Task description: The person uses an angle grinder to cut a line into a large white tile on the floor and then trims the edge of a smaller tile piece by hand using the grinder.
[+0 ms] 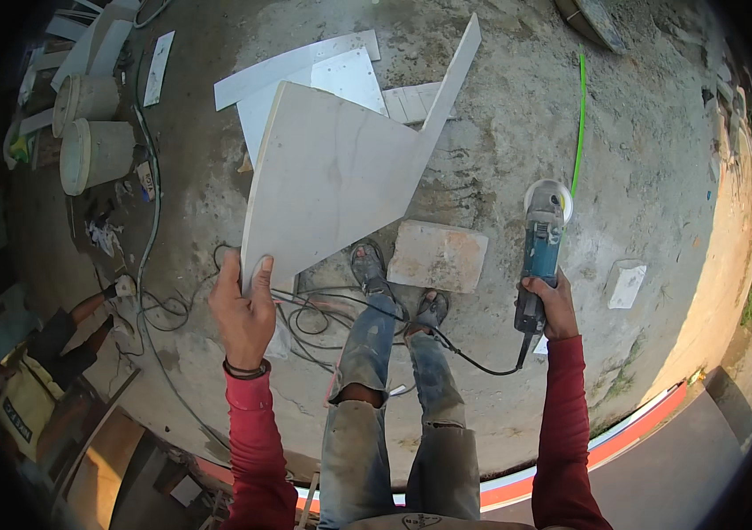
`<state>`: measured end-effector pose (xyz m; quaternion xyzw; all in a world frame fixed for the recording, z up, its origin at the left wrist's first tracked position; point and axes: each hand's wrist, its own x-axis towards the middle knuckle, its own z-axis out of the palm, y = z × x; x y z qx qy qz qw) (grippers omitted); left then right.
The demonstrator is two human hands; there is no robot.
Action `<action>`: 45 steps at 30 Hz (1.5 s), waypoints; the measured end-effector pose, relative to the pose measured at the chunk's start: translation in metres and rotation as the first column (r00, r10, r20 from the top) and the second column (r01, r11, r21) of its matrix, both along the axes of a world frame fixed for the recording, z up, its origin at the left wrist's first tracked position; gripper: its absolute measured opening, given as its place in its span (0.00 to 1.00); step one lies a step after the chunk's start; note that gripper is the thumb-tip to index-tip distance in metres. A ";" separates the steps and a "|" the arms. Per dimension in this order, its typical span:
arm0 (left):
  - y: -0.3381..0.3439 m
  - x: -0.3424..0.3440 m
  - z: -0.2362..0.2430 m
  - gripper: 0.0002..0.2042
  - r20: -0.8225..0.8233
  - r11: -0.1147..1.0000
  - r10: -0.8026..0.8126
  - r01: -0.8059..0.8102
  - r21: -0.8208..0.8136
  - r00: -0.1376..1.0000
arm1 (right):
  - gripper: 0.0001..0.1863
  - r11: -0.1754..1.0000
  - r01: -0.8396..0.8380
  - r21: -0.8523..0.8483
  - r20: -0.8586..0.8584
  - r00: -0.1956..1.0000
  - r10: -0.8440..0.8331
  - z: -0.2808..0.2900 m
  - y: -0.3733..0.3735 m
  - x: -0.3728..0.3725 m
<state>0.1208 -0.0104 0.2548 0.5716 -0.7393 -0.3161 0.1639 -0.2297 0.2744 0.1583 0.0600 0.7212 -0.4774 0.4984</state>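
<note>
My left hand (247, 309) grips the near corner of a large pale tile slab (332, 168), thumb on its face and fingers along its left side. The slab is cut to an angled shape, with a long narrow strip reaching out at the far right. In my right hand (553, 302) is a blue and black angle grinder (542, 246), held by its rear body with the disc end pointing away from me. Its black cord hangs from the back and runs left toward my feet. Whether the disc is turning cannot be made out.
White tile pieces (257, 87) lie beyond the slab. A stone block (439, 256) sits by my feet, amid coiled cables (310, 322). A green strip (580, 124) lies past the grinder. Two buckets (98, 155) stand at left, near a hose (153, 225). Another person (58, 340) is at far left.
</note>
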 end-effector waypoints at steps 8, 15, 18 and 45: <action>-0.027 -0.008 0.009 0.11 0.083 0.981 -0.193 0.195 -0.021 0.978 | 0.21 0.984 -0.172 0.041 -0.097 0.980 0.175 -0.006 -0.083 -0.021; -0.032 -0.025 -0.004 0.08 0.112 0.988 -0.125 0.133 -0.074 0.986 | 0.25 0.839 -0.490 0.237 -0.249 0.804 0.540 -0.054 -0.133 -0.075; -0.020 -0.034 -0.004 0.08 0.161 0.999 -0.015 0.021 -0.036 0.987 | 0.27 0.768 -0.588 0.254 -0.348 0.685 0.640 -0.077 -0.166 -0.084; -0.059 -0.092 0.024 0.23 0.261 0.964 -0.027 0.094 -0.250 0.965 | 0.32 0.397 -0.857 0.328 -0.435 0.237 0.869 -0.146 -0.251 -0.111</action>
